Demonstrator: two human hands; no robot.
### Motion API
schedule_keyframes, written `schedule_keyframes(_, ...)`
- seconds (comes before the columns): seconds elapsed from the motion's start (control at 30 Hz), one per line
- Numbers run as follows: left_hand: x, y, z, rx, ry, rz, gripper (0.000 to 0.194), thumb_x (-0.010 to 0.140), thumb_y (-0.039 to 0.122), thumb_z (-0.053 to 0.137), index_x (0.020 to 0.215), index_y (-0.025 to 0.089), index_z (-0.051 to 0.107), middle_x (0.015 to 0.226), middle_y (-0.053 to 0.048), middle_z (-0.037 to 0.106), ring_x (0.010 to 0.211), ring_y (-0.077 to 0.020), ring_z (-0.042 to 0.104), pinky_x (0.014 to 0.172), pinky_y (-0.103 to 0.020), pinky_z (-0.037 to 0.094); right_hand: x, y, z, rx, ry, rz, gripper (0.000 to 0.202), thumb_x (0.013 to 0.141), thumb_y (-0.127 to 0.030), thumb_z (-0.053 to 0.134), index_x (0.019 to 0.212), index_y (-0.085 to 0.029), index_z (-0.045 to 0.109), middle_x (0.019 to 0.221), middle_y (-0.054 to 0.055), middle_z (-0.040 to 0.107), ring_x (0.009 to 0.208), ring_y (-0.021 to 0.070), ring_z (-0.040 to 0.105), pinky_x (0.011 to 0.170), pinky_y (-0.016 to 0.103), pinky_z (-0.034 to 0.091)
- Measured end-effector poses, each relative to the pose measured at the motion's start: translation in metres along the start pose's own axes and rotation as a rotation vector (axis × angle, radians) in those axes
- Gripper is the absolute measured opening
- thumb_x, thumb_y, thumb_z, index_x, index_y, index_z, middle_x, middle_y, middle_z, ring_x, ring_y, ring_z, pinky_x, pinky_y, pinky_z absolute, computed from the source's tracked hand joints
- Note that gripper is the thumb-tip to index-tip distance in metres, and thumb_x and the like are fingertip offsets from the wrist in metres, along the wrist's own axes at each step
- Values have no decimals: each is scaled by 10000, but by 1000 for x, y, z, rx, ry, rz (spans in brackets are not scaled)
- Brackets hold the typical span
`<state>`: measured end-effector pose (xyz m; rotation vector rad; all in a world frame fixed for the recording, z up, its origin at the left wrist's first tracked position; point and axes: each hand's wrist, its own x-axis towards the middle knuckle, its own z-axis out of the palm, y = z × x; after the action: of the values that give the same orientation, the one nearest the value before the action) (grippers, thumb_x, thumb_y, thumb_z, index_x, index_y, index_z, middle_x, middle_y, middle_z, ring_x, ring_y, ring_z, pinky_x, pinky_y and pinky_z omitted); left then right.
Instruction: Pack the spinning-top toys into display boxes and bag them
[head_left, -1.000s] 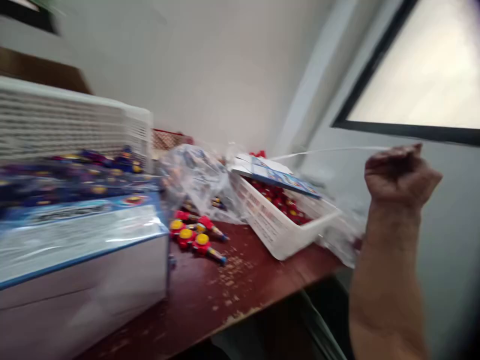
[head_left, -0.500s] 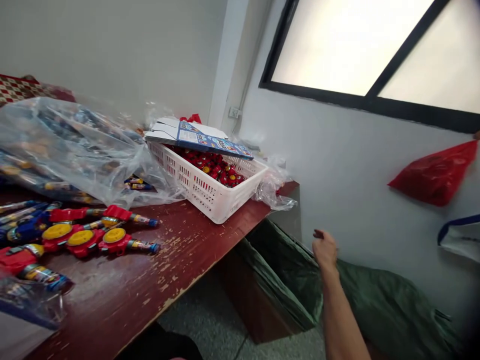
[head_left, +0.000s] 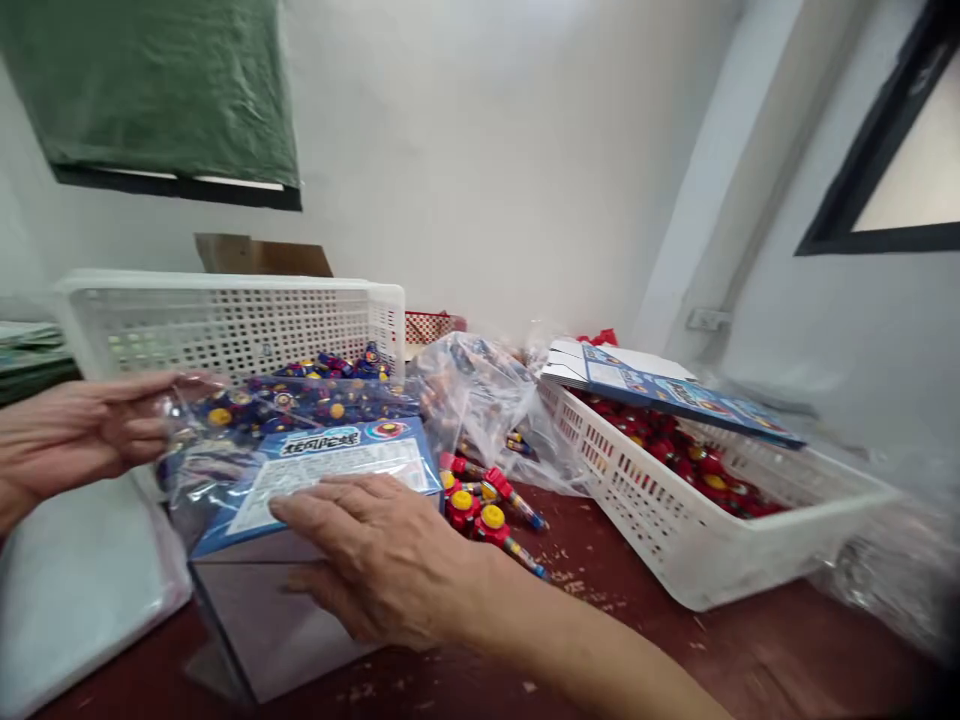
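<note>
My left hand (head_left: pixel 90 435) pinches the edge of a clear plastic bag (head_left: pixel 196 490) between thumb and fingers. The bag film lies over or around a blue printed cardboard box (head_left: pixel 337 470), which stands on the table with a pale side facing me. My right hand (head_left: pixel 390 560) lies across the front top edge of that box. Its fingers are stretched out on the printed top, and the thumb is apart, lower on the pale side. Just behind the box, several red and yellow toy launchers (head_left: pixel 480 510) with blue-tipped tubes lie on the table.
A white basket (head_left: pixel 232 300) with blue toys stands behind the box. Another white basket (head_left: pixel 637 530) at right holds red toys under flat printed cartons (head_left: pixel 667 385). Clear bags (head_left: pixel 495 390) fill the space between. A white plastic stack (head_left: pixel 82 600) lies left on the red table (head_left: pixel 600 640).
The view has swung left, from the table end and green sack to the box. My right hand came from over the sack onto the box; my left hand has entered view, holding the bag.
</note>
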<state>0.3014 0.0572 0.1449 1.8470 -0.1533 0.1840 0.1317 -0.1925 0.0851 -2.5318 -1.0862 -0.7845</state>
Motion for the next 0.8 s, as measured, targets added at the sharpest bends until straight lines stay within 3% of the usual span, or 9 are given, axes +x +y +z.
schedule_keyframes(0.07, -2, -3, -4, -220, -59, -276, 264, 866, 298, 530, 988, 106, 663, 658, -21, 654, 490, -69, 461, 413, -159, 356, 16, 17, 7, -59, -140, 71, 323, 982, -402, 442, 1178, -181, 573, 1116, 54, 661, 1043, 189, 597, 939, 305, 465)
schedule_keyframes(0.13, -5, -7, -2, -380, -63, -355, 237, 896, 220, 482, 1044, 113, 634, 814, -30, 704, 664, -104, 597, 501, -173, 452, 14, 43, 4, -187, -170, 254, 256, 973, -364, 460, 1003, -184, 639, 963, 58, 672, 885, 203, 628, 825, 341, 507)
schedule_keyframes(0.23, -10, -13, 1, -455, -125, -292, 246, 933, 240, 449, 1035, 91, 616, 975, -72, 711, 930, -202, 651, 678, -307, 552, -5, 80, -8, -334, 80, 440, 189, 946, -235, 458, 939, -147, 625, 943, 100, 603, 821, 198, 602, 720, 333, 518)
schedule_keyframes(0.3, -13, -15, 0, -492, -140, -265, 243, 932, 255, 452, 1005, 87, 612, 1041, -97, 703, 1018, -263, 640, 739, -384, 561, -17, 96, -15, -342, 343, 456, 178, 903, -195, 489, 1030, -130, 595, 1075, 139, 532, 861, 197, 591, 680, 315, 526)
schedule_keyframes(0.37, -15, -15, 0, -502, -125, -248, 239, 922, 260, 460, 987, 92, 619, 1105, -108, 692, 1046, -300, 636, 766, -432, 563, -22, 106, -19, -332, 500, 472, 359, 847, -175, 549, 1204, -137, 535, 1256, 181, 439, 871, 200, 600, 654, 323, 538)
schedule_keyframes(0.43, -17, -15, 0, -483, -109, -233, 239, 916, 245, 454, 986, 98, 629, 1158, -114, 679, 1038, -306, 642, 778, -454, 564, -23, 113, -20, -308, 475, 481, 430, 836, -148, 551, 1265, -170, 523, 1297, 172, 458, 846, 198, 618, 674, 341, 542)
schedule_keyframes(0.53, -21, -15, 0, -432, -114, -191, 227, 897, 224, 479, 992, 94, 640, 1188, -128, 668, 1007, -293, 656, 806, -478, 556, -22, 119, -21, -221, 441, 454, 206, 891, -168, 501, 1019, -180, 662, 970, 87, 654, 789, 188, 637, 729, 333, 529)
schedule_keyframes(0.63, -31, -23, 1, -399, -102, -81, 229, 840, 246, 586, 986, 79, 643, 1099, -130, 702, 987, -287, 657, 819, -495, 548, -31, 115, -20, -158, 512, 448, 165, 899, -192, 510, 877, -172, 672, 803, 52, 674, 755, 180, 643, 706, 304, 511)
schedule_keyframes(0.8, -65, -63, 7, -315, 126, 157, 253, 736, 355, 723, 847, 143, 643, 870, -22, 718, 858, -214, 674, 841, -441, 559, -76, 103, 2, -162, 577, 425, 108, 906, -209, 540, 872, -204, 642, 820, 31, 675, 756, 165, 645, 684, 283, 510)
